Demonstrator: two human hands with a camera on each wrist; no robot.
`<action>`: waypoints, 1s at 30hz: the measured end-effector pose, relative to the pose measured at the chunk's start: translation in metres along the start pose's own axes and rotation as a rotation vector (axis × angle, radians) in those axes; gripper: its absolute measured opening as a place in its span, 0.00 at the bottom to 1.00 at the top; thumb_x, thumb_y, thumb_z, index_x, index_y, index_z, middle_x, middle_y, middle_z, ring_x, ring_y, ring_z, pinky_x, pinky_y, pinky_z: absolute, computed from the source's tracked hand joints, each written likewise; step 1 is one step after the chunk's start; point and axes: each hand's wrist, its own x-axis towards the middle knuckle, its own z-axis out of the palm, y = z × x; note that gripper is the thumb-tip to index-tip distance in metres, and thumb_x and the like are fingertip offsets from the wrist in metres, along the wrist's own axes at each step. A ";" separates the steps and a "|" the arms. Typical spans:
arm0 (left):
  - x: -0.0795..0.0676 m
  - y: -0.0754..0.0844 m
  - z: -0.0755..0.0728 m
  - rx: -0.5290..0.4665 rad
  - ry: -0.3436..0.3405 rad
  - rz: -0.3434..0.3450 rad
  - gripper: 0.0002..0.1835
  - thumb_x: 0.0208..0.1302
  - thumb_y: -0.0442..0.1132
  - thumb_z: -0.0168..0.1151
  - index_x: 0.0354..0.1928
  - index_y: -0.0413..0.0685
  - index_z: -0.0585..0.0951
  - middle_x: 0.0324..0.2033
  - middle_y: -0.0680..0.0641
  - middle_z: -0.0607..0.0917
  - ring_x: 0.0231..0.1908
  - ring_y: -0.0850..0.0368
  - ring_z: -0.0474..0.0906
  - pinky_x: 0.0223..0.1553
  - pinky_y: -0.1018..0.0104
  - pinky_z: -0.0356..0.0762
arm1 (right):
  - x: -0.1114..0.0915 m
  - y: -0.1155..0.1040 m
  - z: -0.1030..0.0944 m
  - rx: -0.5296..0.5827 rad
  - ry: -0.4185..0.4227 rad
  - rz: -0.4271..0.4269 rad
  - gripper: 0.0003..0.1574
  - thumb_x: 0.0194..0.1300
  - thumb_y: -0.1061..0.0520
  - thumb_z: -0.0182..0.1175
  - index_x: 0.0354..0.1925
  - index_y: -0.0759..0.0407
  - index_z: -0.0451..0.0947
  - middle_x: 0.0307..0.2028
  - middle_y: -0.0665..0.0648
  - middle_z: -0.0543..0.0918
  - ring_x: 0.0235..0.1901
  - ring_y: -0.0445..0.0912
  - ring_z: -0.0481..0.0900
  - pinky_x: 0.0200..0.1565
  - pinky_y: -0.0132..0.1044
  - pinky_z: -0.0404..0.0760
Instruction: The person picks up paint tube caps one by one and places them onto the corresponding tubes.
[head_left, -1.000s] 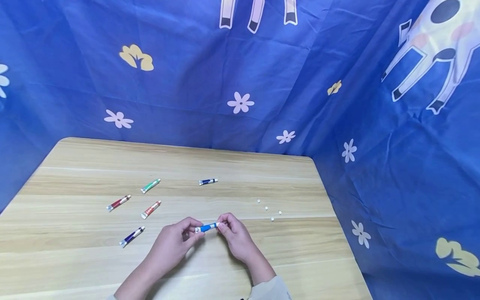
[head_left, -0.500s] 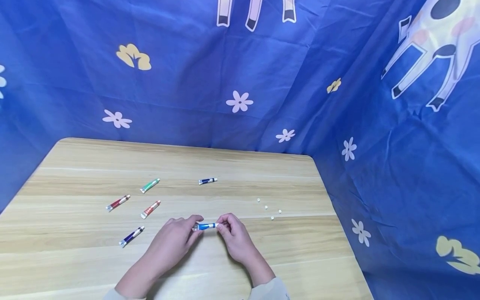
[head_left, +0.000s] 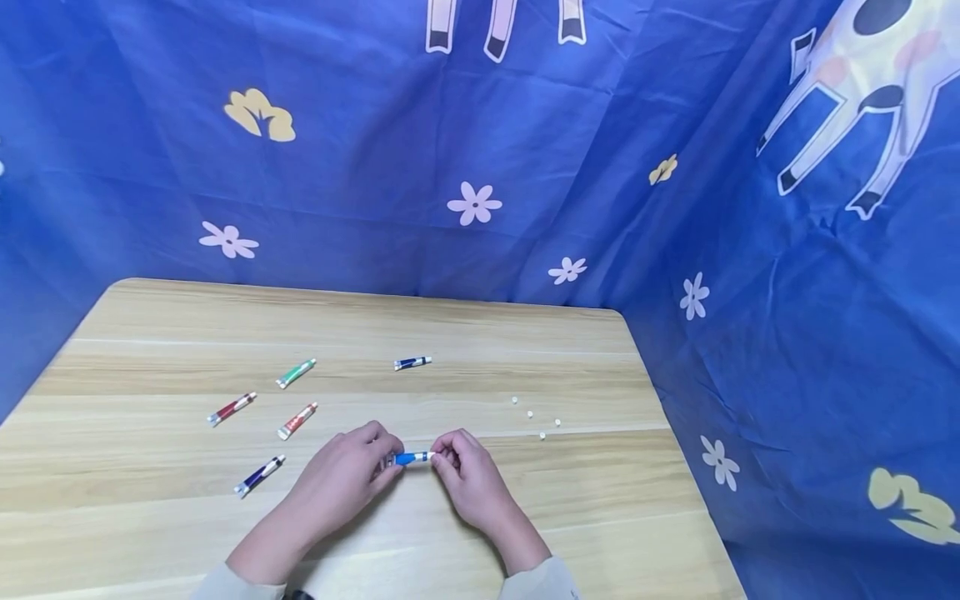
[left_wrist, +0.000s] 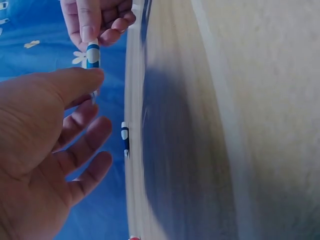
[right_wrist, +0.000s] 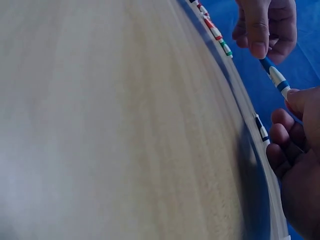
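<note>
one bright blue tube (head_left: pixel 409 458) is held nearly level between the left hand (head_left: pixel 341 475) and the right hand (head_left: pixel 476 487), above the near middle of the bench (head_left: pixel 600 533). the left hand grasps its left end between thumb and fingertip; the left wrist view shows that hand's other fingers loosely bent and apart from the tube. the right hand pinches the pale right tip between thumb and finger. pale sleeves (head_left: pixel 538 581) show at the near edge.

five more tubes lie on the wood-grain bench, well apart from one another. the dark red tube (head_left: pixel 232 409) is on the left, with the green tube (head_left: pixel 296 373) to its right and farther off. the orange-red tube (head_left: pixel 297 421) lies on the near side of the green one, and the purple-blue tube (head_left: pixel 260 477) is nearest, left of the left hand. the navy tube (head_left: pixel 412 363) lies alone at the far middle. four small white pieces (head_left: pixel 530 414) sit loosely grouped to the right, beyond the right hand. a blue cloth (head_left: pixel 360 125) with white flowers hangs behind the bench's far edge.
</note>
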 end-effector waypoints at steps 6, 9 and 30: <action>0.003 0.002 -0.001 0.026 -0.031 0.013 0.10 0.62 0.46 0.80 0.43 0.57 0.90 0.40 0.56 0.88 0.39 0.60 0.84 0.45 0.57 0.83 | -0.001 0.004 -0.008 0.002 0.005 -0.025 0.04 0.79 0.55 0.63 0.50 0.51 0.82 0.40 0.47 0.81 0.39 0.32 0.76 0.45 0.27 0.82; 0.005 0.001 -0.001 0.025 -0.040 0.012 0.10 0.63 0.46 0.80 0.43 0.57 0.89 0.41 0.56 0.89 0.40 0.60 0.84 0.45 0.56 0.84 | -0.001 0.008 -0.018 0.034 0.033 -0.017 0.07 0.79 0.57 0.63 0.52 0.54 0.83 0.41 0.49 0.82 0.40 0.34 0.77 0.46 0.28 0.83; 0.019 -0.018 0.011 0.047 -0.050 0.016 0.10 0.65 0.43 0.78 0.45 0.52 0.89 0.40 0.52 0.88 0.37 0.59 0.83 0.43 0.50 0.85 | -0.001 0.050 -0.076 0.130 0.319 0.039 0.07 0.75 0.66 0.65 0.49 0.63 0.83 0.40 0.57 0.81 0.38 0.39 0.77 0.42 0.26 0.79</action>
